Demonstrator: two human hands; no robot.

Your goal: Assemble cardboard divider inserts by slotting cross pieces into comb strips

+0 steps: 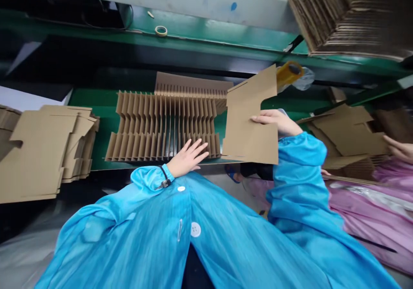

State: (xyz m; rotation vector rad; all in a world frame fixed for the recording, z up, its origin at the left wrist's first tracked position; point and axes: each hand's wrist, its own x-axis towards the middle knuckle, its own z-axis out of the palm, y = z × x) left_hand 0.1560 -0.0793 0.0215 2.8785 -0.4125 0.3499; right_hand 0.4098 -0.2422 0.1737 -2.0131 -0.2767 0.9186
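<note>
Hands bare, in two separate positions: your left hand (187,159) lies open with the fingers spread, its fingertips just beside the lower edge of the slotted cardboard partition (164,125); your right hand (276,123) grips the die-cut corrugated cardboard sheet (250,121), its fingers (266,116) curled over the sheet's edge, holding it upright and clear of the partition's right end.

Far left, a stack of flat, die-cut cardboard blanks (41,151) sits with matte, tan, notched edges. At centre, on the green tabletop (103,125), the partition forms a comb of thin, parallel, upright strips, with a long slotted strip (190,82) behind it. Your glossy blue smock (151,237), fastened with white buttons (195,229), fills the lower frame. Behind the held sheet lies a yellow tape roll (288,74), partly wrapped in clear plastic (305,78). Right, a looser cardboard pile (348,129) lies near a co-worker's hand (398,149), above creased pink fabric (371,207).

Above, a roll of masking tape (160,31) rests on a green ledge (206,32) beneath a grey beam (161,0). Top right, a corrugated cardboard stack (351,17) shows its ridged, fluted edges.
</note>
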